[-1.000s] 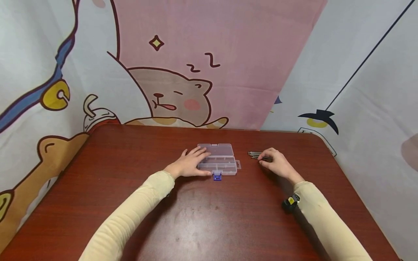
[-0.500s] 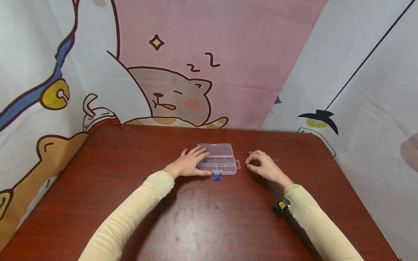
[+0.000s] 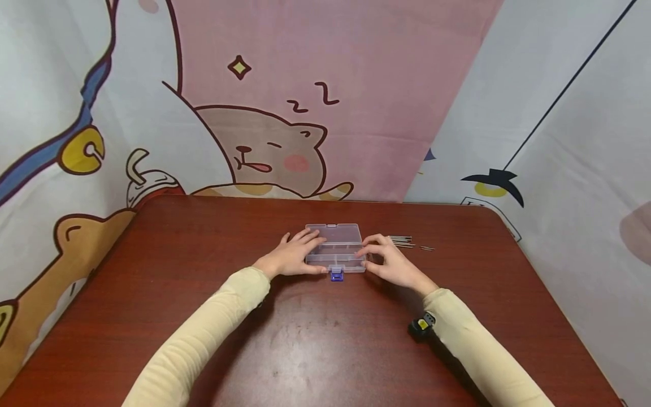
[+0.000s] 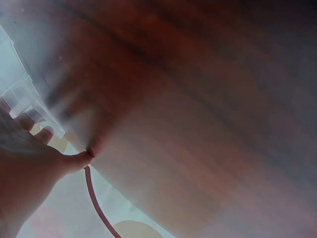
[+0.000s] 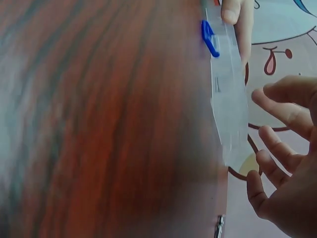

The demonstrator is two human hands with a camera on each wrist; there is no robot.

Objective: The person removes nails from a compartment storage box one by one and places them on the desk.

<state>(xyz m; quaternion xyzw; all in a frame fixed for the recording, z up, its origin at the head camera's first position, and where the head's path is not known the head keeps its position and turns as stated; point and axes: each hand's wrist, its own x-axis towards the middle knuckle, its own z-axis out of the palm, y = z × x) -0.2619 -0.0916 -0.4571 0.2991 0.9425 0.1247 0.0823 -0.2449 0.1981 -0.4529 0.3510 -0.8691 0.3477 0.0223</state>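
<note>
A clear plastic compartment box lies with its lid folded back on the table, its blue latch at the front. My left hand rests over the box's left end, fingers straight and spread, thumb along the front. At the right end is my right hand, its index finger over the compartments and its thumb near the front corner. No object shows between these fingertips. In the right wrist view a small thin mark shows through the front wall; its kind is unclear. Several thin metal rods lie behind the right hand.
Two shorter metal pieces lie right of the rods. The brown wooden table ends at a printed cloth backdrop. A small black and yellow device is on the right wrist.
My right hand has moved left from the metal rods to the box's right end, and its thumb and index finger have parted. The left hand stays in place on the box.
</note>
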